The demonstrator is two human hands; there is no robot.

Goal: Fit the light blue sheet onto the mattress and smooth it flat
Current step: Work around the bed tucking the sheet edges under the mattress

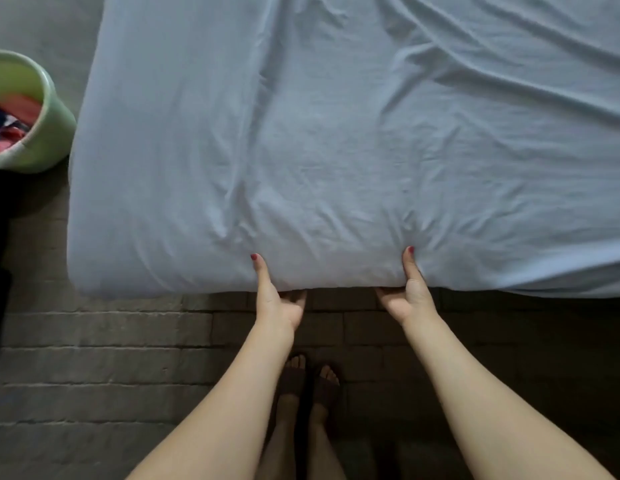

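Note:
The light blue sheet (336, 133) covers the whole mattress, which is hidden beneath it. It wraps over the near edge and the near left corner (90, 271). Long creases run across its right half and smaller wrinkles gather near the front. My left hand (279, 299) grips the sheet at the near edge, thumb on top, fingers tucked under the mattress. My right hand (407, 292) grips the same edge a little to the right, thumb on top and fingers underneath, with folds radiating from that thumb.
A pale green basket (49, 133) holding coloured clothes stands on the floor by the bed's left side. Brick-patterned flooring (111, 358) lies in front of the bed. My feet in dark sandals (312, 382) stand close to the edge.

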